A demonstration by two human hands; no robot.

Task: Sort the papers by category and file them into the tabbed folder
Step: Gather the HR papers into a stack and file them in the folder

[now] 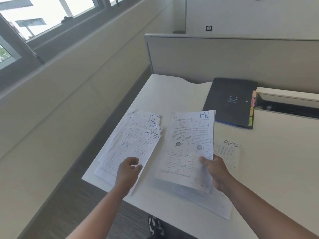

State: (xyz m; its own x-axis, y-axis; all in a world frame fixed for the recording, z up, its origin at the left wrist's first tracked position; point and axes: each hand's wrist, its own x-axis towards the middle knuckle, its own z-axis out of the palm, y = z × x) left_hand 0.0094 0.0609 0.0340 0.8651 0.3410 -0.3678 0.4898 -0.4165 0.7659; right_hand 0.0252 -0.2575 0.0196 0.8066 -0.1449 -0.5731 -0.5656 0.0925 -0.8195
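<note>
**Papers fanned at the desk's left edge, HR sheet held up at centre**

Where the white desk [172, 94] meets the drop to the grey carpet on its left, a fanned stack of papers [138, 140] lies close to that edge, its lower corners nearly at the rim. Handwritten labels show at the top right corners of the stack: ADMIN, HR, ADMIN, ADMIN. The left hand [128, 171] sits over the lower part of the stack with fingers loosely curled; whether it actually pinches the top sheet or only hovers, I cannot tell.

Just right of the stack, with a narrow strip of bare desk between, the right hand [215, 169] pinches the HR sheet [188, 147] at its lower right edge, thumb on the printed face. That sheet is lifted and tilted, its top edge raised toward the partition. More sheets [212, 202] lie flat under it, reaching to the near edge of the desk.

Further right, a single ADMIN sheet [227, 152] lies flat, apart from the others, with open desk beyond it. Behind it, at the back of the desk, the black tabbed folder [227, 100] lies closed, coloured tabs along its right edge, hard against a raised cable tray [286, 97]. A grey partition [224, 57] closes off the far side.
</note>
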